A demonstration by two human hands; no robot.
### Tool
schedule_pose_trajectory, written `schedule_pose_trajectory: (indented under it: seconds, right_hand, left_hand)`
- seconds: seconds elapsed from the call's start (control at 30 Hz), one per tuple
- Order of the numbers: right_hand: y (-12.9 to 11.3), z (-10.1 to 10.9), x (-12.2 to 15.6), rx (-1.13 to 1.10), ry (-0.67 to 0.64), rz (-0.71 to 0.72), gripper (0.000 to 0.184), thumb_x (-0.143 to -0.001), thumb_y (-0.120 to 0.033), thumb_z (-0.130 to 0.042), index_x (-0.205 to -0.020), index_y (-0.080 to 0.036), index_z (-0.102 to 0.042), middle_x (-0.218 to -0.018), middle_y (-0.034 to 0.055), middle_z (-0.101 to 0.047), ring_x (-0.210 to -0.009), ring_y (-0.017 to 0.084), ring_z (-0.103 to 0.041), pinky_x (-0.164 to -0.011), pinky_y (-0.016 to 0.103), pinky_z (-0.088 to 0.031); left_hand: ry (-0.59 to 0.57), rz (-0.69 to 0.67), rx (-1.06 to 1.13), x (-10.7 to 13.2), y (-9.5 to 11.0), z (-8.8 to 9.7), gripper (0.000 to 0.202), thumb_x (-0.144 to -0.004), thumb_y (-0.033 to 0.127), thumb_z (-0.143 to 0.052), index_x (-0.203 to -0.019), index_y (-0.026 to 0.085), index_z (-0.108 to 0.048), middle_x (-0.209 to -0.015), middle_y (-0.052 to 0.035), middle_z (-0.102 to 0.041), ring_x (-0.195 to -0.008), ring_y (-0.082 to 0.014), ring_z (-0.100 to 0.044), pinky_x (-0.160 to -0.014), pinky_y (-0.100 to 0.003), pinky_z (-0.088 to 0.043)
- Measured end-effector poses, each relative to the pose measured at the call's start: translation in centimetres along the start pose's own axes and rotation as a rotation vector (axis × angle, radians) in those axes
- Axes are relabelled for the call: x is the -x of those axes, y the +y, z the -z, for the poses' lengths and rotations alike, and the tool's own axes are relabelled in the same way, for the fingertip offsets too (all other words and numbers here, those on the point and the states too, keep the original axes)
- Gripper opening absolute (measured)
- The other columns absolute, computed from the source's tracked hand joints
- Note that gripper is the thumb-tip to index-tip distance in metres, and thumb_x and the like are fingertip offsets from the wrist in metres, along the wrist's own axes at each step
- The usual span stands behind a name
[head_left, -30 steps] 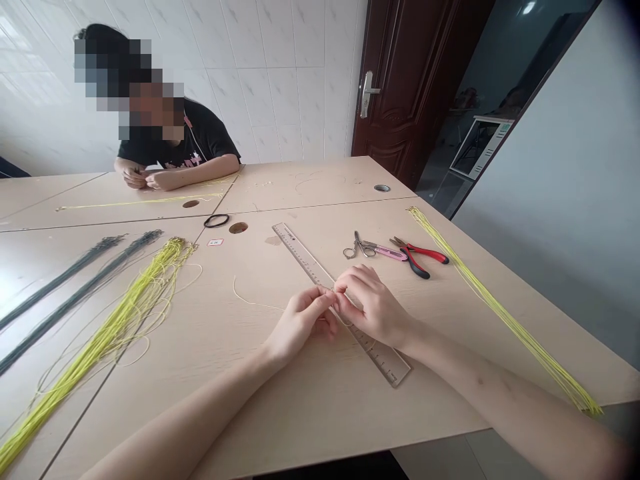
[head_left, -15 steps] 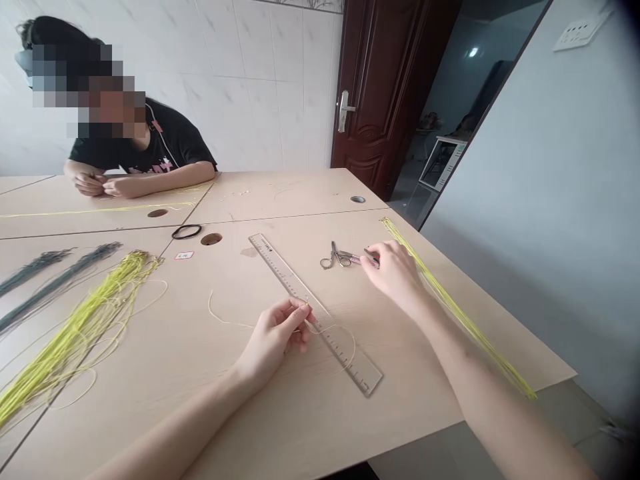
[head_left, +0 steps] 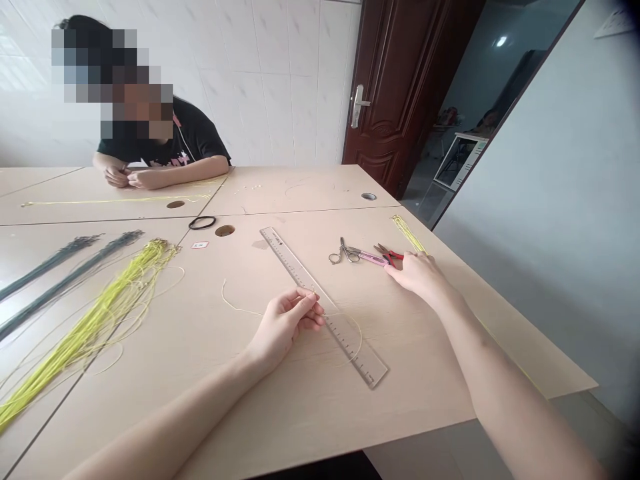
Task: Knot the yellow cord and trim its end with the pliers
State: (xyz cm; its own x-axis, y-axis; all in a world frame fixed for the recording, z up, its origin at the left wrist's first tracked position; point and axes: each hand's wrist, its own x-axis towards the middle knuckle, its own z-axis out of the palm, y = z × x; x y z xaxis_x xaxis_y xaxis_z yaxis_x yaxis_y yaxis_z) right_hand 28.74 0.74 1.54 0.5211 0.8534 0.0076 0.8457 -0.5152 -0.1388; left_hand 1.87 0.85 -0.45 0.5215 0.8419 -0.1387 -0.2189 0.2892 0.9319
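Observation:
My left hand pinches a thin pale yellow cord at the edge of a clear plastic ruler lying diagonally on the wooden table. The cord trails left on the table and loops right over the ruler. My right hand reaches out to the right and lies over the red-handled pliers, its fingers closing on the handles. Small scissors and a pink tool lie just left of the pliers.
A bundle of yellow cords and dark grey cords lie at the left. More yellow cords run along the right edge. A black ring and cable holes sit mid-table. A person sits at the far left.
My right hand left the cord at the ruler and moved right to the tools, now resting on the red pliers. My left hand stays pinching the cord.

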Motion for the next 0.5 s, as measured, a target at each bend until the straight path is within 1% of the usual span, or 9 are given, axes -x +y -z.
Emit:
schedule_pose_trajectory:
  seconds: [0.07, 0.13, 0.2, 0.27, 0.33, 0.4, 0.5]
  right_hand:
    - [0.2, 0.3, 0.1, -0.027, 0.027, -0.007, 0.027, -0.087, -0.037, -0.054, -0.100, -0.014, -0.059, -0.106, 0.0077, -0.059, -0.096, 0.020, -0.057, -0.081, 0.040, -0.048]
    - [0.4, 0.7, 0.2, -0.067, 0.091, -0.019, 0.027, -0.085, -0.037, -0.056, -0.097, -0.013, -0.059, -0.105, 0.0076, -0.059, -0.096, 0.021, -0.056, -0.080, 0.041, -0.048]
    - [0.4, 1.1, 0.3, -0.135, 0.193, -0.011, 0.029, -0.084, -0.039, -0.058, -0.097, -0.014, -0.059, -0.106, 0.0080, -0.058, -0.098, 0.022, -0.055, -0.082, 0.043, -0.046]
    - [-0.1, 1.3, 0.5, -0.242, 0.306, 0.051, 0.031, -0.086, -0.040, -0.054, -0.103, -0.014, -0.057, -0.106, 0.0080, -0.057, -0.096, 0.022, -0.056, -0.083, 0.043, -0.046]
    - [-1.1, 0.9, 0.8, -0.375, 0.385, 0.173, 0.032, -0.091, -0.037, -0.046, -0.114, -0.015, -0.051, -0.105, 0.0076, -0.058, -0.090, 0.019, -0.059, -0.078, 0.040, -0.049]
    - [-2.2, 0.2, 1.4, -0.494, 0.410, 0.337, 0.031, -0.095, -0.032, -0.040, -0.120, -0.015, -0.045, -0.106, 0.0077, -0.058, -0.085, 0.017, -0.060, -0.072, 0.035, -0.051]
    - [-3.9, -1.3, 2.9, -0.569, 0.394, 0.601, 0.029, -0.091, -0.031, -0.047, -0.115, -0.015, -0.048, -0.107, 0.0078, -0.056, -0.084, 0.016, -0.059, -0.068, 0.032, -0.052]
  left_hand:
    - [-0.002, -0.002, 0.007, 0.0, 0.0, 0.0, 0.017, -0.081, 0.029, -0.061, -0.080, 0.013, -0.058, -0.072, -0.0019, -0.061, -0.061, -0.0089, -0.059, -0.059, -0.019, -0.048]
    - [-0.004, -0.004, 0.018, -0.1, -0.1, 0.0, 0.017, -0.081, 0.029, -0.061, -0.080, 0.013, -0.057, -0.072, -0.0015, -0.060, -0.061, -0.0086, -0.059, -0.059, -0.019, -0.048]
    - [-0.008, -0.002, 0.029, 0.0, -0.1, 0.1, 0.017, -0.081, 0.030, -0.061, -0.079, 0.013, -0.057, -0.071, -0.0013, -0.060, -0.060, -0.0085, -0.058, -0.058, -0.019, -0.047]
    - [-0.010, 0.001, 0.039, 0.0, -0.1, 0.1, 0.017, -0.080, 0.030, -0.062, -0.078, 0.013, -0.057, -0.070, -0.0015, -0.060, -0.059, -0.0086, -0.058, -0.057, -0.019, -0.047]
    - [-0.011, 0.002, 0.049, 0.1, -0.1, 0.1, 0.018, -0.079, 0.030, -0.063, -0.078, 0.013, -0.056, -0.069, -0.0017, -0.060, -0.059, -0.0088, -0.057, -0.056, -0.019, -0.046]
    - [-0.010, 0.002, 0.058, 0.1, 0.0, 0.0, 0.019, -0.079, 0.030, -0.064, -0.078, 0.013, -0.056, -0.069, -0.0016, -0.059, -0.059, -0.0091, -0.057, -0.056, -0.020, -0.046]
    - [-0.004, -0.001, 0.069, 0.1, 0.1, 0.0, 0.019, -0.078, 0.030, -0.065, -0.078, 0.013, -0.056, -0.068, -0.0010, -0.059, -0.058, -0.0090, -0.056, -0.055, -0.020, -0.046]
